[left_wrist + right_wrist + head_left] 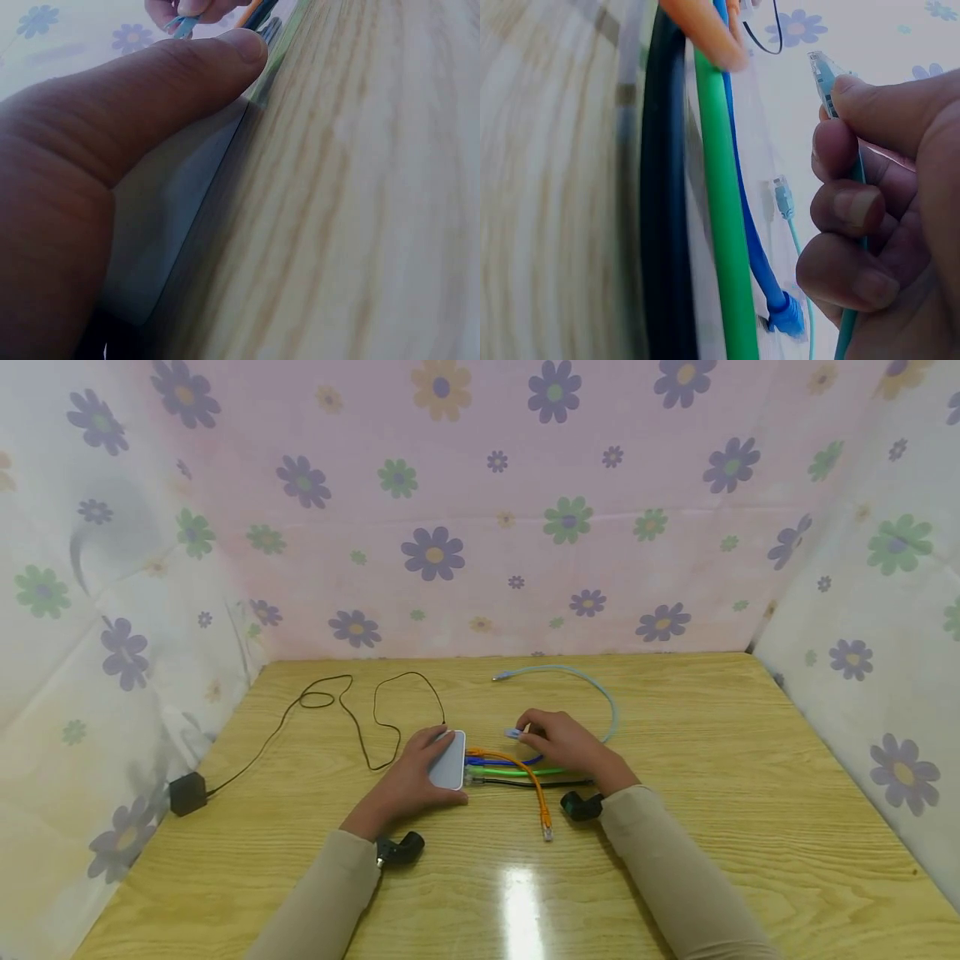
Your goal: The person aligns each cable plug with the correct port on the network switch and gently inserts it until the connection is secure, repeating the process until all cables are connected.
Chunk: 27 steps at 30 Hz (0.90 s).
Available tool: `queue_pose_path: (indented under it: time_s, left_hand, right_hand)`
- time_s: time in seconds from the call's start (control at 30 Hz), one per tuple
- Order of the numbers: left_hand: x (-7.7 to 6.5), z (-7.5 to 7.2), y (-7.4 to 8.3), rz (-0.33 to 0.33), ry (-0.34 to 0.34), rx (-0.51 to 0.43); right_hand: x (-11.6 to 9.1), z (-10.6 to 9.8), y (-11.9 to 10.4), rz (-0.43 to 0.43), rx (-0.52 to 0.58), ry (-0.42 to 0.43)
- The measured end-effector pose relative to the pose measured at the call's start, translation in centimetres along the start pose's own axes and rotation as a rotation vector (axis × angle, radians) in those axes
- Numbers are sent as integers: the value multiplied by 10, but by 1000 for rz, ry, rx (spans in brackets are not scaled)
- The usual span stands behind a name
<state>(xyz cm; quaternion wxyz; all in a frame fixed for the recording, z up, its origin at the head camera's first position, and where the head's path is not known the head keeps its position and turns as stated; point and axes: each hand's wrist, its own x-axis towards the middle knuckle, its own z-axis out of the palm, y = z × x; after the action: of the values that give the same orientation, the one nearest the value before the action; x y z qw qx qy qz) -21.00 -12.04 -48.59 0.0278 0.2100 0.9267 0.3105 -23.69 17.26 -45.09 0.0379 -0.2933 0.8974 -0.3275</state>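
Observation:
My left hand (408, 777) grips a small white network switch (448, 763) on the table, thumb along its near side and fingers at the far side. Orange (537, 781), blue (491, 762), green (510, 772) and black (517, 783) network cables run out of the switch's right side. Just right of them, my right hand (564, 742) pinches the clear-tipped plug (825, 79) of a light blue network cable (611, 702) between thumb and index finger. In the right wrist view the other fingers curl round this cable behind the plug. Its tip points left, apart from the switch.
The light blue cable's other plug (501, 677) lies toward the back of the table. An orange cable end (546, 831) rests in front. From the switch a thin black cord (281, 722) loops left to a black power adapter (187, 793). Flowered cloth (480, 602) surrounds the table.

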Motion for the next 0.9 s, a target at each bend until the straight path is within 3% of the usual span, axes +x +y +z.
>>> queue_pose_path:
  time_s: [0.9]
  left_hand:
    - [0, -2, 1, 3, 2, 6]
  right_hand:
    - [25, 18, -12, -36, -8, -38]
